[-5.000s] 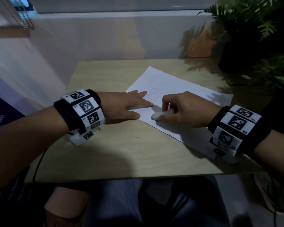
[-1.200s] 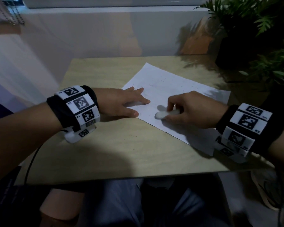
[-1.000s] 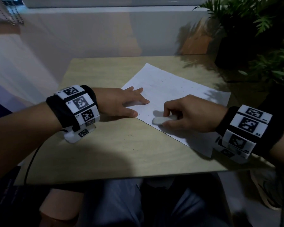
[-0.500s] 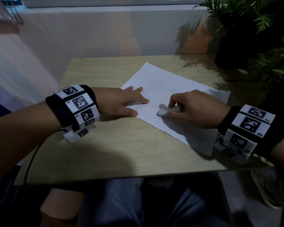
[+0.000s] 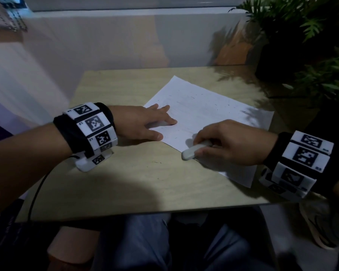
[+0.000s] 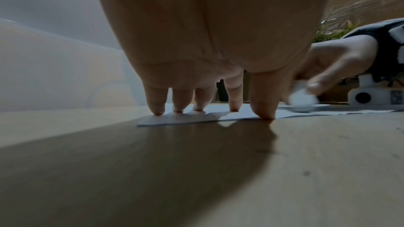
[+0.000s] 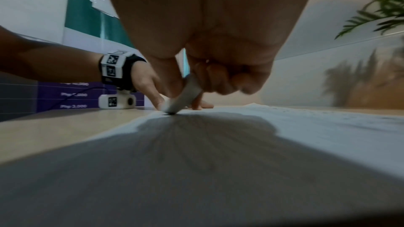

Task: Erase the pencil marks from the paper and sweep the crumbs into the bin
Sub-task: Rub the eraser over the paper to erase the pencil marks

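Pale wood table (image 5: 125, 178) carries our paper (image 5: 204, 106), with a potted plant (image 5: 301, 45) beyond the paper's far right corner and a light wall behind. Our left hand (image 5: 143, 124) lies flat, fingers straight, pressing the paper's near-left corner. Our right hand (image 5: 229, 145) pinches the eraser (image 5: 192, 151) at the paper's near edge. Rubbing off that edge could crumple the sheet or flick crumbs (image 5: 192, 97) onto the floor. We see no bin.
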Tool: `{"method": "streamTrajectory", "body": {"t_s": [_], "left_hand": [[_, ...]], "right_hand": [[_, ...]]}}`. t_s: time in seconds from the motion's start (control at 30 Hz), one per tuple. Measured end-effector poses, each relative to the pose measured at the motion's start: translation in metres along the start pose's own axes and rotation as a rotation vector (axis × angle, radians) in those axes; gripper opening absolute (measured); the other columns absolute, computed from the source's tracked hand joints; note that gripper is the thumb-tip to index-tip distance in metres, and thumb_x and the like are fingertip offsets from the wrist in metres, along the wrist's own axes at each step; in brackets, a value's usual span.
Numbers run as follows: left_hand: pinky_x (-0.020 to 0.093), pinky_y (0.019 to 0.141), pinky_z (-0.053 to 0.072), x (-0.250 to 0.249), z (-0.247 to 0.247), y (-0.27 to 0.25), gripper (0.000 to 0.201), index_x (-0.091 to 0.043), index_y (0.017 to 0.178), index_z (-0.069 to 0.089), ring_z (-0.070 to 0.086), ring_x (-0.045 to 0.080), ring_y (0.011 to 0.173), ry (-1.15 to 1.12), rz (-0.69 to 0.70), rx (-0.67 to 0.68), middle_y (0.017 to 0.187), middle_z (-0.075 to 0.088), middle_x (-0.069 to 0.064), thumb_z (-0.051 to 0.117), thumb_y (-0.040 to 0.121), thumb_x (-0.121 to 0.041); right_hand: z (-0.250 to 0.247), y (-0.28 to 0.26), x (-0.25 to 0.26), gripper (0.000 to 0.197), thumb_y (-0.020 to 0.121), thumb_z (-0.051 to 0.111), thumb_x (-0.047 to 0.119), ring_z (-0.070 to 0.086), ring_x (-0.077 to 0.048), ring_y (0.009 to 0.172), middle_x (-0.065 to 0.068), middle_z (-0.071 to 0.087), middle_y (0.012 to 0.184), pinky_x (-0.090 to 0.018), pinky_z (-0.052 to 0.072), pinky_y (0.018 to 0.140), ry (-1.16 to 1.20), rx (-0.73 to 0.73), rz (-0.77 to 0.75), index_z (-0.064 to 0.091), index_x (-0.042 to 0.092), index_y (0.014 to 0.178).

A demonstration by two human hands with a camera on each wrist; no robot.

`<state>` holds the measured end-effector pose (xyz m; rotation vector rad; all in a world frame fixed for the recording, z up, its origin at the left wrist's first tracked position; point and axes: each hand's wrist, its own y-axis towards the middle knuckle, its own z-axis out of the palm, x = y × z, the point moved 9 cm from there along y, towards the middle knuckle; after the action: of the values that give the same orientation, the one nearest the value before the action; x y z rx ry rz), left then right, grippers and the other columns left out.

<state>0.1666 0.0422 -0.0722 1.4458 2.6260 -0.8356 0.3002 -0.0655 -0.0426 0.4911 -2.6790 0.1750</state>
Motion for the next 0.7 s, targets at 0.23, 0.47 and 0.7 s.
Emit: {"method": "streamTrajectory", "body": {"t_s": [0.23, 0.47, 0.7], "left_hand": [[0.039, 0.126, 0.012, -0.001, 0.000, -0.001, 0.058, -0.052, 0.152, 0.026, -0.008, 0.007, 0.155, 0.011, -0.005, -0.001, 0.167, -0.007, -0.019, 0.051, 0.099, -0.054], [0.038, 0.126, 0.010, -0.001, -0.001, 0.002, 0.062, -0.044, 0.153, 0.030, -0.014, 0.012, 0.154, 0.019, -0.007, -0.012, 0.169, -0.007, -0.013, 0.056, 0.097, -0.053], [0.040, 0.127, 0.007, -0.004, 0.004, 0.001, 0.059, -0.061, 0.148, 0.026, -0.011, 0.004, 0.153, -0.027, 0.071, 0.036, 0.165, -0.007, -0.025, 0.056, 0.100, -0.045]], "right_hand": [[-0.013, -0.001, -0.007, 0.062, 0.082, 0.035, 0.080, 0.058, -0.014, 0.072, 0.006, 0.063, 0.078, -0.039, 0.049, 0.069, -0.113, -0.133, 0.035, 0.062, 0.024, 0.087], [-0.022, -0.003, -0.002, 0.050, 0.081, 0.047, 0.072, 0.054, -0.001, 0.063, 0.011, 0.058, 0.066, -0.019, 0.035, 0.057, -0.029, -0.153, 0.071, 0.063, 0.029, 0.103], [-0.027, 0.009, -0.009, 0.043, 0.080, 0.052, 0.069, 0.054, -0.004, 0.067, 0.016, 0.056, 0.065, -0.026, 0.036, 0.059, -0.057, -0.165, 0.161, 0.059, 0.029, 0.096]]}}
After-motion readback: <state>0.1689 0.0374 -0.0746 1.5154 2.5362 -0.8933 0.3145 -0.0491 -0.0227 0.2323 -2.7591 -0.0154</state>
